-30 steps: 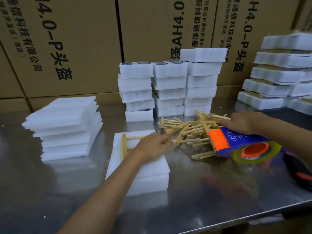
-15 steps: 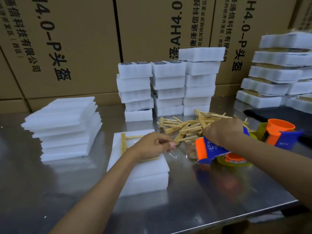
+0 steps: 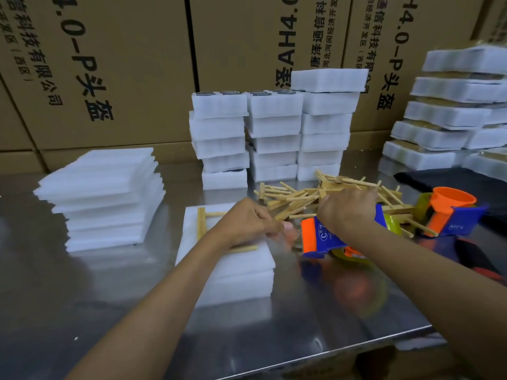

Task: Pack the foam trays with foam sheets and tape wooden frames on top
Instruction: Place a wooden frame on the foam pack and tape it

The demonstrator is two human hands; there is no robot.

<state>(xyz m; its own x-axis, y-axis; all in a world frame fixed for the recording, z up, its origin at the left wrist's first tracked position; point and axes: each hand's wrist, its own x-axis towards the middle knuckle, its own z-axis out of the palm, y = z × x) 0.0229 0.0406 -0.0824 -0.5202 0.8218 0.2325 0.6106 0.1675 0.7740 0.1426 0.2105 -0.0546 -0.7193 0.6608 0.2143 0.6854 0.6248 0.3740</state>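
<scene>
On the steel table [image 3: 82,297], the left hand [image 3: 247,223] pinches clear tape over the light wooden frame [image 3: 203,223] atop the white foam tray stack [image 3: 233,270], just left of the right hand [image 3: 347,208] gripping the orange-and-blue tape dispenser [image 3: 315,237].

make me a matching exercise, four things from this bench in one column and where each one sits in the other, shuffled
Things:
1. foam sheets stack
2. wooden frame
3. second tape dispenser
4. held tape dispenser

Places:
A. gripped in the right hand
B. on the foam tray under the left hand
C. far left of the steel table
D. right of the loose frame pile

Pairs: 1-C, 2-B, 3-D, 4-A
</scene>
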